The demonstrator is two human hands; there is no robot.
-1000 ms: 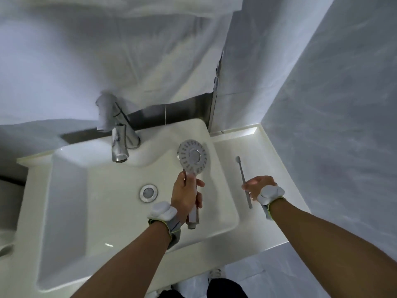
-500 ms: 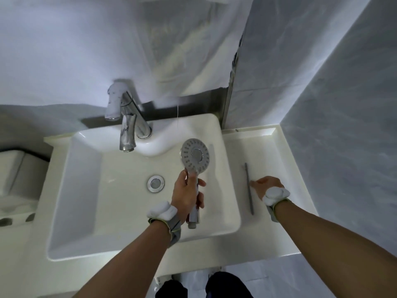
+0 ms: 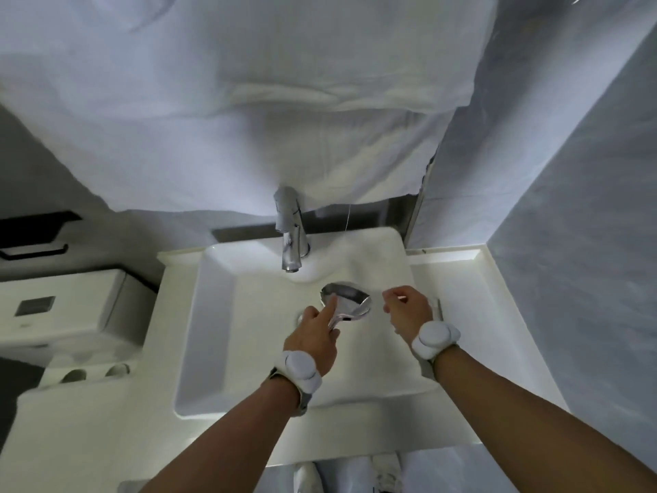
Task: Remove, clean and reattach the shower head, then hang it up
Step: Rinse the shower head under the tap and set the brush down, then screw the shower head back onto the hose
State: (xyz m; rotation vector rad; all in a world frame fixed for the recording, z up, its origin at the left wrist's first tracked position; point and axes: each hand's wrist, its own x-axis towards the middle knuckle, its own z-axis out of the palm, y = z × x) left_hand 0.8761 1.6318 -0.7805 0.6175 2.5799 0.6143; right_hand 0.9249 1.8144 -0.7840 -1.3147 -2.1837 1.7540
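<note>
My left hand (image 3: 316,339) grips the handle of the detached shower head (image 3: 350,300) over the white basin (image 3: 227,332), just below the faucet. The head's chrome back faces up and my index finger lies straight along it. The spray face is hidden. My right hand (image 3: 405,311) hovers over the basin's right side, close to the shower head, with loosely curled fingers and nothing visible in them. A grey toothbrush (image 3: 439,307) lies on the counter, mostly hidden behind my right wrist.
A chrome faucet (image 3: 291,243) stands at the back of the basin. A white cloth (image 3: 249,101) hangs over the wall above it. A toilet cistern (image 3: 71,307) sits to the left, and a grey tiled wall (image 3: 569,243) closes the right side.
The shower head has turned from spray face up to chrome back up and moved toward the faucet. My right hand left the counter beside the toothbrush and moved left over the basin.
</note>
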